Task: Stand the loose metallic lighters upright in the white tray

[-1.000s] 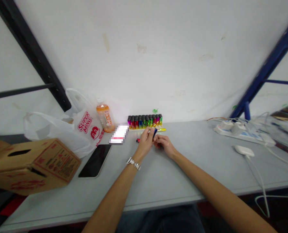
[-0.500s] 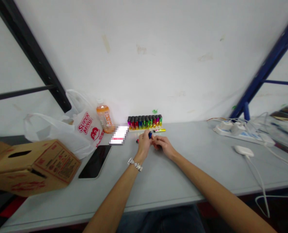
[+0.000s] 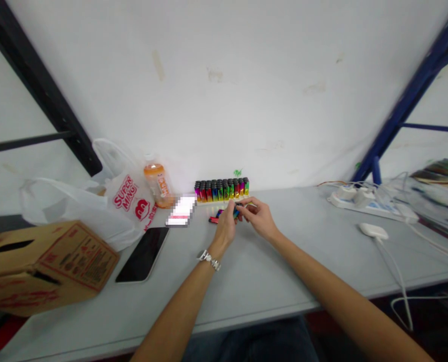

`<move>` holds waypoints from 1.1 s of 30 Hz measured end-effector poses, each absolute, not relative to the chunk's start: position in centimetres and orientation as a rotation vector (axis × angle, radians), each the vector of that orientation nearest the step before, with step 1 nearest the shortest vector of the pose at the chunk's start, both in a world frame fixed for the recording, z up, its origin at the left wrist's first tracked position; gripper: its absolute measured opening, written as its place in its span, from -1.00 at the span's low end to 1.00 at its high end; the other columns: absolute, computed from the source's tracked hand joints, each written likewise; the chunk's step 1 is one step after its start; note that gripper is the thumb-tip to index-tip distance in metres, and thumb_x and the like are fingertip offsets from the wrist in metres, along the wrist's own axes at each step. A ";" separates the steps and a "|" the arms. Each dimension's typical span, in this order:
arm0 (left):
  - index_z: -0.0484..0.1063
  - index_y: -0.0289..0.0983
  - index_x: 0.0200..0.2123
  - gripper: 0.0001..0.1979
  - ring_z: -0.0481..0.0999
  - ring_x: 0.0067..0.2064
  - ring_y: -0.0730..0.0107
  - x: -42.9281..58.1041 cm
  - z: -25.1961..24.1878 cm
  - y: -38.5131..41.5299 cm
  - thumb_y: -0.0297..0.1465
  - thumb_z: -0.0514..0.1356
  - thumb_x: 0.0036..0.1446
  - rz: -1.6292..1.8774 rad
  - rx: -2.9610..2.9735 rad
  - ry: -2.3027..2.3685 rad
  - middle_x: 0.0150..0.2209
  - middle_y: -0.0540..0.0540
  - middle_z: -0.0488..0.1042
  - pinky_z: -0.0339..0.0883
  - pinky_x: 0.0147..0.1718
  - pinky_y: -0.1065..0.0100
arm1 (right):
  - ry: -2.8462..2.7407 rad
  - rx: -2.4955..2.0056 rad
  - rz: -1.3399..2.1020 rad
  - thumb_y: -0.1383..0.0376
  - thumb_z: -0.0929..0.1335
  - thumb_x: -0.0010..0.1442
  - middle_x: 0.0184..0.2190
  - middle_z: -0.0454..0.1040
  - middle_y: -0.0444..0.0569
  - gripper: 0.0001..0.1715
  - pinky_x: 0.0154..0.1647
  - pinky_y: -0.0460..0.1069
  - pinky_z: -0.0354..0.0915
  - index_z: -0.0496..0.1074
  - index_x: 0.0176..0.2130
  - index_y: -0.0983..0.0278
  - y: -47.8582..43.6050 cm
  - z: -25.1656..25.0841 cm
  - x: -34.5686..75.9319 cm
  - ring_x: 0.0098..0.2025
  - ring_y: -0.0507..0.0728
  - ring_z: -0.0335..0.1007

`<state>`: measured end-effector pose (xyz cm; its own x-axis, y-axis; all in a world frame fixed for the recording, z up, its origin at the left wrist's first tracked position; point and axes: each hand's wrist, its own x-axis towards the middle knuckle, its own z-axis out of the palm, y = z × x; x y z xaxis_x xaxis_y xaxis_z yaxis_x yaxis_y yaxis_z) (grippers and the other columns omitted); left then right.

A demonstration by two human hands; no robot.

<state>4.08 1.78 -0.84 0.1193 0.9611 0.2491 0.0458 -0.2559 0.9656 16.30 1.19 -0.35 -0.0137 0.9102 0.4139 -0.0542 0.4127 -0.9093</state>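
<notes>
My left hand (image 3: 226, 226), a watch on its wrist, and my right hand (image 3: 259, 218) meet over the grey table (image 3: 284, 261), just in front of a tray of several coloured lighters (image 3: 221, 190) standing in a row by the wall. A small dark lighter (image 3: 237, 213) is pinched between the fingertips of both hands. A red lighter (image 3: 212, 219) lies on the table to the left of my left hand, with a bluish one (image 3: 219, 213) beside it.
A black phone (image 3: 143, 254) lies face up at the left, near a cardboard box (image 3: 38, 261), a white plastic bag (image 3: 95, 211) and an orange drink bottle (image 3: 156, 185). A power strip (image 3: 367, 206), a white adapter (image 3: 373, 231) and cables occupy the right.
Both hands have moved a little toward the tray. The yellow lighter that lay by the tray is now hidden behind my right hand. The view has shifted slightly.
</notes>
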 end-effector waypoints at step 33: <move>0.48 -0.22 -0.17 -0.83 0.42 -0.01 0.14 1.9 -2.2 2.8 -0.29 0.16 0.26 0.948 2.274 1.691 -0.10 -0.16 0.49 0.22 -0.01 0.18 | -1.996 -1.322 0.210 0.42 0.40 0.13 -0.22 0.46 0.04 -0.76 -0.09 0.02 0.31 0.62 -0.18 0.32 13.6 2.5 22.2 -0.32 0.07 0.36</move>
